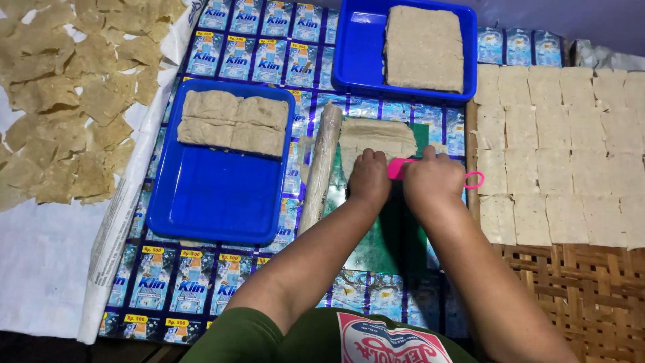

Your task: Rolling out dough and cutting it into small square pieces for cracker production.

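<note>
Both my hands press down on a pink-handled tool point(400, 168) laid across a folded slab of pale dough point(376, 138) on a green board point(383, 242). My left hand point(369, 177) grips the tool's left part. My right hand point(433, 180) covers its right part, and the handle's pink loop point(474, 179) sticks out past it. A dough-coated rolling pin point(321, 168) lies just left of the slab, pointing away from me.
A blue tray point(215, 195) at left holds folded dough sheets; another blue tray point(359, 54) at the back holds a thick dough block. Cut pale squares point(564, 148) cover a woven mat at right. Dried brown pieces point(67, 94) lie on white cloth at left.
</note>
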